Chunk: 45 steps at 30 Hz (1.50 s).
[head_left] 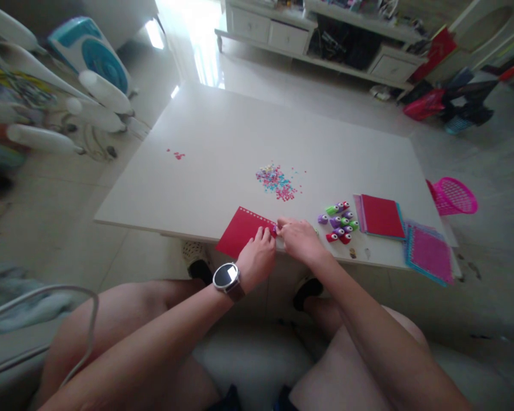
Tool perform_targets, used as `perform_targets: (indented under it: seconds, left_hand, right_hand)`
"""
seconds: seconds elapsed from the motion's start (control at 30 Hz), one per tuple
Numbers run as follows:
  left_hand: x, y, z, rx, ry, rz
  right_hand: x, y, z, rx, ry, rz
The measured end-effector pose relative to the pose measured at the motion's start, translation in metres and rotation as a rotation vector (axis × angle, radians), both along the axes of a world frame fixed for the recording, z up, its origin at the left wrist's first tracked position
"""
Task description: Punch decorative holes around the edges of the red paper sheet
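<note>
A red sheet of paper (240,231) with a row of punched holes along its top edge lies at the near edge of the white table (223,142). My left hand (257,257), with a watch on its wrist, rests closed on the sheet's right side. My right hand (298,238) is closed beside it, fingers pinched on a small purple thing (276,229) at the sheet's right edge; it looks like a small craft punch. A cluster of small coloured craft punches (339,222) lies just right of my right hand. A pile of tiny coloured paper bits (277,182) sits beyond my hands.
A stack of red and coloured sheets (381,216) and a pink-and-blue stack (430,254) lie at the table's right. A pink basket (454,196) stands on the floor off the right edge. A few red bits (177,154) lie far left. A fan (89,57) and white cabinet (291,31) stand behind.
</note>
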State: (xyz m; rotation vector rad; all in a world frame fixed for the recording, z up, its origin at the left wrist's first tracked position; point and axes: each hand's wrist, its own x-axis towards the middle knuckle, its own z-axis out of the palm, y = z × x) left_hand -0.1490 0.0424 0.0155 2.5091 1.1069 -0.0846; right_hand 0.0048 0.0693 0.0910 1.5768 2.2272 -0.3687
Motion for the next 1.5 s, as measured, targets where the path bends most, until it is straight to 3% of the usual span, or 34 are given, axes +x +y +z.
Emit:
perform_targets:
  seconds: [0.3, 0.67, 1.0, 1.23, 1.5]
  left_hand:
    - [-0.001, 0.002, -0.006, 0.016, -0.036, 0.000]
    - [-0.003, 0.005, 0.003, -0.024, -0.038, 0.001]
    - [-0.005, 0.008, 0.005, 0.020, -0.024, -0.024]
    - [-0.005, 0.005, 0.003, 0.012, -0.019, -0.016]
    - [-0.004, 0.004, 0.004, -0.014, -0.020, 0.004]
  right_hand:
    - [0.008, 0.000, -0.003, -0.029, 0.012, -0.010]
    - [0.017, -0.011, -0.025, 0.025, 0.081, 0.005]
    - [0.014, -0.010, -0.016, 0.060, 0.132, 0.002]
    - [0.027, 0.001, -0.021, 0.193, 0.334, -0.196]
    - [0.016, 0.004, -0.029, 0.052, 0.225, -0.194]
